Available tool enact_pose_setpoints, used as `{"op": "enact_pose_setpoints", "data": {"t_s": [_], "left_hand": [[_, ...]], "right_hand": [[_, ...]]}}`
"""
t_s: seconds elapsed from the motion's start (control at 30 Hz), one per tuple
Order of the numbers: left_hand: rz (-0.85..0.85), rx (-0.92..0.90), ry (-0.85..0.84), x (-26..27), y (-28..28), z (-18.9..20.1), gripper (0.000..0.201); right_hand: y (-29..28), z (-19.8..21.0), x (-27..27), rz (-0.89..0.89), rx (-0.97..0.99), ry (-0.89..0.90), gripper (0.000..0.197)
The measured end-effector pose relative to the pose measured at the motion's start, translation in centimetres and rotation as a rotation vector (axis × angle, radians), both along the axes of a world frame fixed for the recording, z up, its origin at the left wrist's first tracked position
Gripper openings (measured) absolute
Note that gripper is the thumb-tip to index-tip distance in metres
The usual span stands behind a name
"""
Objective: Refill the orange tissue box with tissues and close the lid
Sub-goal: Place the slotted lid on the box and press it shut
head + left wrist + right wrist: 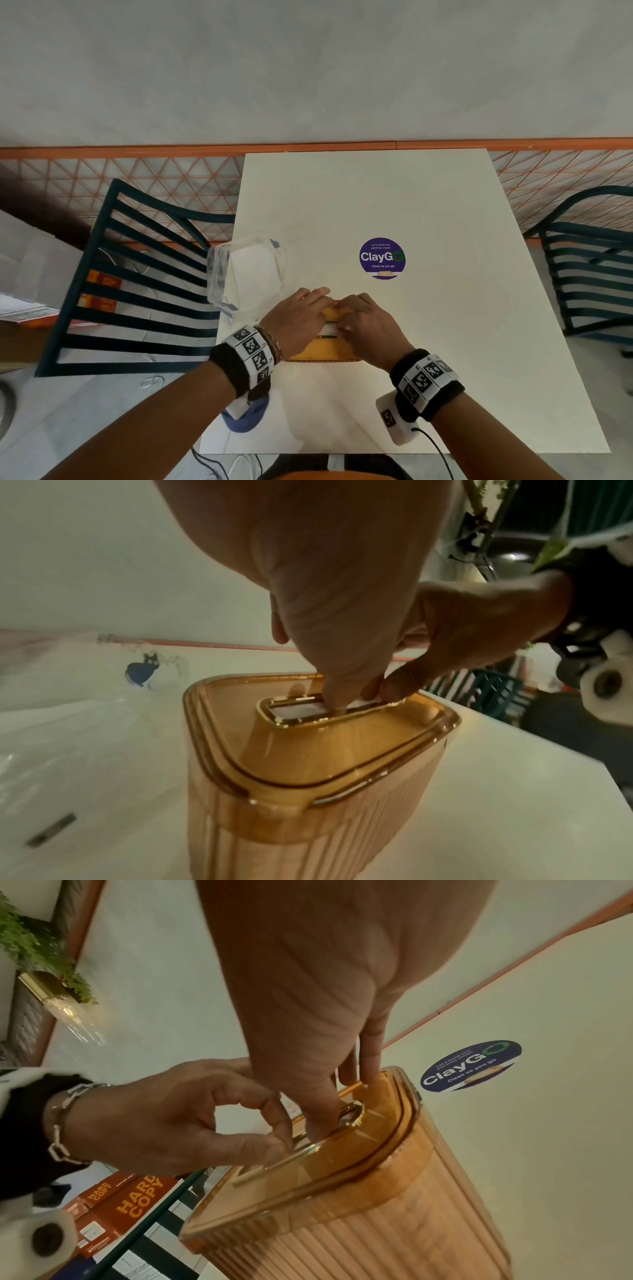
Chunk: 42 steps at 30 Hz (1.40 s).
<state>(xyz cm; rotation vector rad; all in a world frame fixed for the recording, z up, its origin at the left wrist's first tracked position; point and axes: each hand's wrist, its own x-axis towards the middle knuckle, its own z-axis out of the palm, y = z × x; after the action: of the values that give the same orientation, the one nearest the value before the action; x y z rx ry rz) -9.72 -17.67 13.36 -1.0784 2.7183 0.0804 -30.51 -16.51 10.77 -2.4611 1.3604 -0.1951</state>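
Observation:
The orange tissue box (323,354) stands on the white table near its front-left part, ribbed sides up, with its lid (329,748) seated on top. White tissue (298,710) shows in the gold-rimmed slot (274,718). Both hands meet over that slot. My left hand (320,308) has its thumb and forefinger curled into a ring, and their tips pinch at the tissue in the slot. My right hand (346,313) dips its thumb (322,1121) into the slot's other end, its fingers (369,1069) on the lid beyond, pinching the tissue there.
A crumpled clear plastic tissue wrapper (246,274) lies just left of the box. A round purple sticker (382,257) is on the table (411,198) to the right. Dark slatted chairs stand at the left (137,274) and right (592,260). Orange cartons (130,1207) lie beyond the left chair.

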Motion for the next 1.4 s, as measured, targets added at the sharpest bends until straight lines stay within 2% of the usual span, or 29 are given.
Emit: {"op": "enact_pose_setpoints", "data": {"t_s": [0.07, 0.13, 0.27, 0.5, 0.63, 0.87, 0.93, 1.03, 1.2, 1.4], "left_hand": [[0.173, 0.055, 0.172, 0.5, 0.7, 0.0, 0.017], [0.367, 0.155, 0.28, 0.7, 1.9, 0.4, 0.033], [0.527, 0.302, 0.217, 0.6, 4.0, 1.2, 0.042], [0.589, 0.257, 0.186, -0.3, 5.1, -0.1, 0.048], [0.63, 0.26, 0.184, -0.6, 5.2, -0.2, 0.052], [0.626, 0.208, 0.104, -1.2, 5.0, 0.0, 0.079], [0.616, 0.201, 0.078, -1.3, 4.9, 0.2, 0.083], [0.618, 0.212, 0.062, -1.3, 4.9, 0.2, 0.076], [0.619, 0.212, 0.086, -0.9, 6.1, -0.6, 0.074], [0.654, 0.188, 0.138, -1.2, 8.2, -1.8, 0.078]], "right_hand": [[0.1, 0.1, -0.1, -0.018, 0.038, -0.009, 0.007], [0.1, 0.2, -0.1, -0.041, 0.065, -0.038, 0.01], [0.2, 0.2, 0.0, -0.03, 0.079, -0.046, 0.011], [0.5, 1.0, 0.4, 0.027, 0.008, 0.018, 0.007], [0.6, 0.3, 0.3, 0.035, 0.06, 0.065, 0.016], [0.7, -1.5, 0.4, 0.021, 0.058, 0.097, 0.036], [0.8, -1.2, 0.6, 0.008, 0.054, 0.085, 0.03], [1.2, -0.7, 0.8, -0.02, 0.059, 0.02, 0.02], [1.7, -0.1, 1.2, -0.023, 0.084, 0.018, 0.032], [2.1, 0.3, 1.7, -0.06, 0.054, 0.002, 0.029]]}}
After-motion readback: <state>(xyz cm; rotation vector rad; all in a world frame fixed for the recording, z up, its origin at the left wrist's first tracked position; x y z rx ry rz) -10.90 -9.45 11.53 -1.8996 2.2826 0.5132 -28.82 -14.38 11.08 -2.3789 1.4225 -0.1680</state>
